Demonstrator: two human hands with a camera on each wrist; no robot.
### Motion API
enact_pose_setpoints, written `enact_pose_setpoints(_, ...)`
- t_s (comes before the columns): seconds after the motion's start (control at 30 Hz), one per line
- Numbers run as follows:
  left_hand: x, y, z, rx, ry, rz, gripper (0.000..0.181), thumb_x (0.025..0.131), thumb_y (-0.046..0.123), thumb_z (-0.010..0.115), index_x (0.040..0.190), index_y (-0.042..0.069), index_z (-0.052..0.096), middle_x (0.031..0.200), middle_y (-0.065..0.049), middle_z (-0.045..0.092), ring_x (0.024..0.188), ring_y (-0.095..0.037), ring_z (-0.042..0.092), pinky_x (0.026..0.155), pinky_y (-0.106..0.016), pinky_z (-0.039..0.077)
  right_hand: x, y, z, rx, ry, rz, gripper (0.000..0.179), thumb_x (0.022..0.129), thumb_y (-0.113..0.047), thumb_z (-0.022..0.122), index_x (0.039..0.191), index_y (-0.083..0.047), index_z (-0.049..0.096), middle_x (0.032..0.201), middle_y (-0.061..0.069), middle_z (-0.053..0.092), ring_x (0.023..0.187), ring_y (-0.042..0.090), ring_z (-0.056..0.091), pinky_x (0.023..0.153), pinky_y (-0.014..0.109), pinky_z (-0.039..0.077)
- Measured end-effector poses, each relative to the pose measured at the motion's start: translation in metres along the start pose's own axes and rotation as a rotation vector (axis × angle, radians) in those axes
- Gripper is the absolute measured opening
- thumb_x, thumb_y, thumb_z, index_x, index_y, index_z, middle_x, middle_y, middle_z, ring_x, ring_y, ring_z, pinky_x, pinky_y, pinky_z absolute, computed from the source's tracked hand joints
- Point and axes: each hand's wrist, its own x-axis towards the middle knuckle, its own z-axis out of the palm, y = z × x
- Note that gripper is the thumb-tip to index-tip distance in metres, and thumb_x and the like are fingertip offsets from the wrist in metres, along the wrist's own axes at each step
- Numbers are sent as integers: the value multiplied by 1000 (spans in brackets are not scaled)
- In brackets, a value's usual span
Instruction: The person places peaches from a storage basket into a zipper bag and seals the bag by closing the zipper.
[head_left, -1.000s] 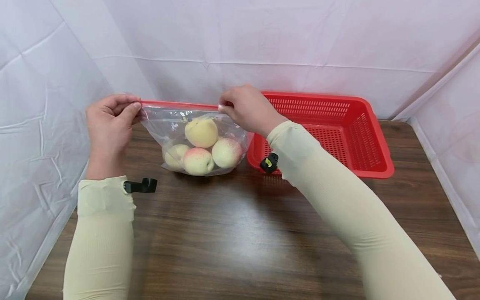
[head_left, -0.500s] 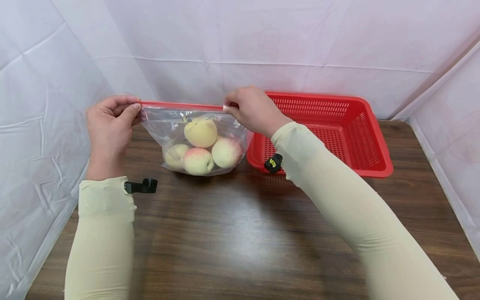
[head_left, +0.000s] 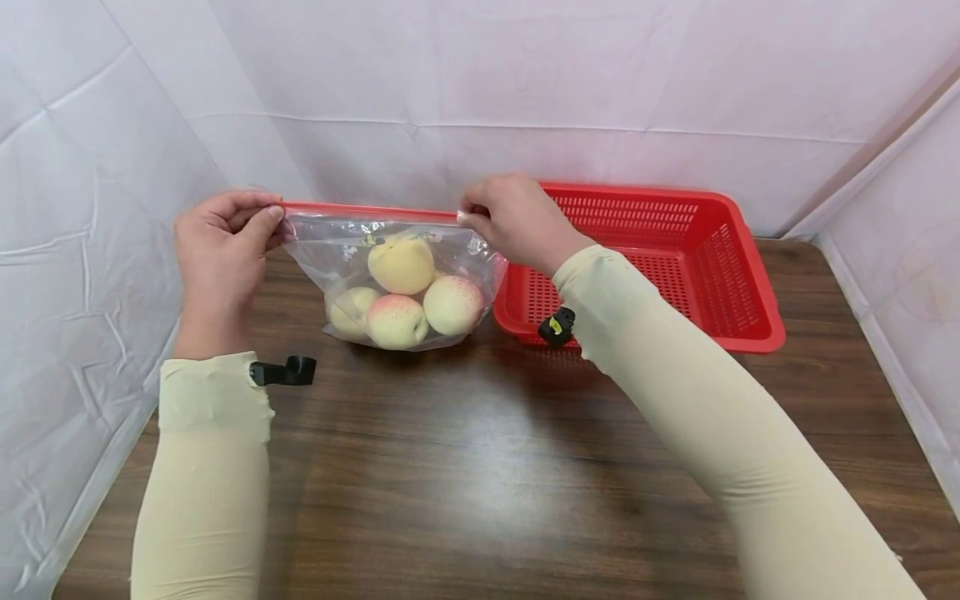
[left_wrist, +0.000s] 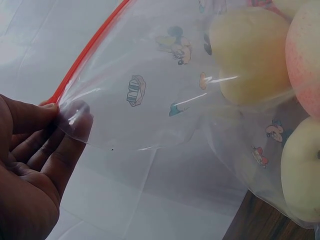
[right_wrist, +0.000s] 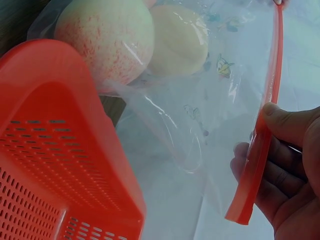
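A clear zip bag (head_left: 311, 250) with a red zip strip (head_left: 367, 210) stands on the table, its top edge stretched between my two hands. Several peaches (head_left: 396, 322), pale yellow with pink blush, lie inside it. My left hand (head_left: 225, 237) pinches the strip's left end between thumb and fingers. Toward the other end, my right hand (head_left: 517, 218) pinches the strip. In the right wrist view, the thumb presses on the red strip (right_wrist: 270, 95) and a short length of it extends past the fingers. Small cartoon prints (left_wrist: 136, 91) show on the plastic.
A red plastic basket (head_left: 750, 275) with slotted walls stands right of the bag, partly behind my right wrist. The dark wooden table (head_left: 450, 483) meets white cloth walls (head_left: 465, 75) at the back and sides.
My right hand has slid a little to the right along the red strip, showing more of it between the hands. My left hand and the peaches have hardly moved.
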Motion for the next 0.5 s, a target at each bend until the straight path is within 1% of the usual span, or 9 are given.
enact_pose_setpoints(0.27, -1, 0, -1, -14, 6, 0, 11, 83, -8, 66, 86, 0, 73, 74, -4, 71, 55, -11, 65, 59, -19, 56, -2, 2, -1, 1, 7, 5, 21, 95, -25, 62, 106, -10, 72, 96, 4, 69, 84, 19, 59, 81, 31, 50)
enact_pose_setpoints(0.5, -1, 1, -1, 9, 17, 2, 12, 83, -8, 67, 85, 1, 74, 74, -1, 72, 57, -9, 65, 59, -17, 55, -4, 5, 0, 7, 5, 26, 21, 94, -26, 63, 107, -12, 72, 95, 3, 69, 82, 17, 58, 79, 29, 52)
